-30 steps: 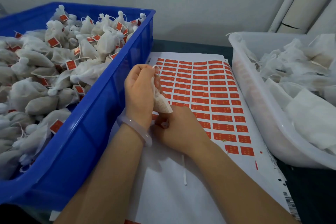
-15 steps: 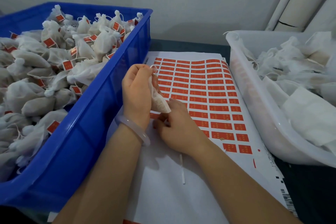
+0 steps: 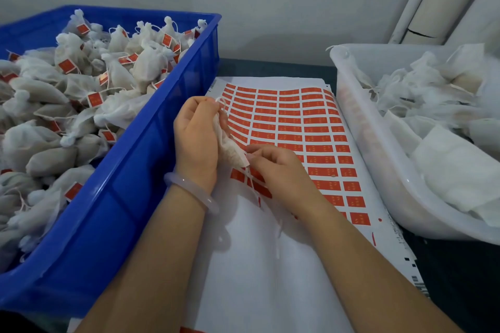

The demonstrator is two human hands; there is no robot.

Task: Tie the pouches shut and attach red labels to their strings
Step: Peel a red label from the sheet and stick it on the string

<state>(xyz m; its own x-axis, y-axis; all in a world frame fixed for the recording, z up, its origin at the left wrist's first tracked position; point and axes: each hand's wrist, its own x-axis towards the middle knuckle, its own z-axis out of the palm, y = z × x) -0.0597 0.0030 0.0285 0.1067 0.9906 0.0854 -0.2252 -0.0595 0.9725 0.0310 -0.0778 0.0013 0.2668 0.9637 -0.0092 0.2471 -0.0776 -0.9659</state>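
Above the red label sheet (image 3: 297,121), my left hand (image 3: 194,140) grips a filled pouch (image 3: 230,149) slanting down to my right hand (image 3: 276,167), which pinches its lower tip, nearer the labels.

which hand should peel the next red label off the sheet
Probably the right. The right hand lies over the label sheet, its fingertips close to the red labels. The left hand grips the pouch and would have to let go first.
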